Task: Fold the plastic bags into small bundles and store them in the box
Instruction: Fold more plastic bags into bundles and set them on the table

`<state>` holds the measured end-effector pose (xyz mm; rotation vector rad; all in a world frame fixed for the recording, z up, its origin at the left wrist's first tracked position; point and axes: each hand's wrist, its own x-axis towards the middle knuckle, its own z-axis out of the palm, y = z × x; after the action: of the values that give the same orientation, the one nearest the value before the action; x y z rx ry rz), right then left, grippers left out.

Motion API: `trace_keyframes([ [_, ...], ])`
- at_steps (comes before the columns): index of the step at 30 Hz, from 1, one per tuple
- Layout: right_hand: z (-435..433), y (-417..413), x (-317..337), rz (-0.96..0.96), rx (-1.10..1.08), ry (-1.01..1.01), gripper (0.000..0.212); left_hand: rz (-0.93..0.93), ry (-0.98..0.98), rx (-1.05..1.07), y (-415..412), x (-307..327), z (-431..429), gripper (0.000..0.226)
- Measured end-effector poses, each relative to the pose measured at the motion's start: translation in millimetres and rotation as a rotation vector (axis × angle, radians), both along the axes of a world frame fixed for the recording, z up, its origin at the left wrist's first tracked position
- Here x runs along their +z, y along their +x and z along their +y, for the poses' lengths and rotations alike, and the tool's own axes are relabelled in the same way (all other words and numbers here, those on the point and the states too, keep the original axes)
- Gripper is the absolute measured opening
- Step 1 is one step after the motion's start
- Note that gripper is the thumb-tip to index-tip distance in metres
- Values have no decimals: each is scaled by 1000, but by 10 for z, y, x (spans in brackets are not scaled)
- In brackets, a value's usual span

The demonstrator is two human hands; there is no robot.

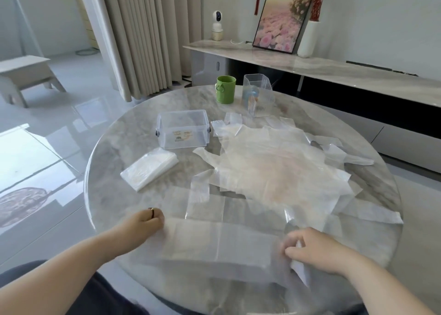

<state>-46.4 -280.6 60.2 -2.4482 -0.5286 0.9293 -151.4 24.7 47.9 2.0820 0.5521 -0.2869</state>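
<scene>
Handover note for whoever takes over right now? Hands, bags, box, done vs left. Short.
Left hand grips the left end of the flattened bag; right hand pinches its right end.
Box: open, far left, no bundles visible inside.
Loose bags are piled right of it; flat stack in front of it.
Done: one bag looks folded into a long strip.
Left: bundle it, store it, then the rest.

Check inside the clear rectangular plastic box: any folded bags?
Nothing visible through the walls of the clear rectangular plastic box; it looks empty. Its front label hides a small patch.
</scene>
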Motion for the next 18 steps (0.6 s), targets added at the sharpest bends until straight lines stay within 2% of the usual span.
trace_keyframes([
  [4,110,151,-130,-35,-197,120,25,-25,119,96,233,-120,13,25],
  [6,147,215,-203,-65,-201,80,22,-35,193,94,344,-168,-11,26],
  [10,195,338,-297,-115,-239,21,30,-21,311,96,558,-297,-40,31],
  [13,197,407,-315,-101,-323,-16,26,-5,394,107,655,-341,-54,23],
  [18,181,540,-186,-377,-323,-188,39,50,593,66,707,-373,-73,21],
])
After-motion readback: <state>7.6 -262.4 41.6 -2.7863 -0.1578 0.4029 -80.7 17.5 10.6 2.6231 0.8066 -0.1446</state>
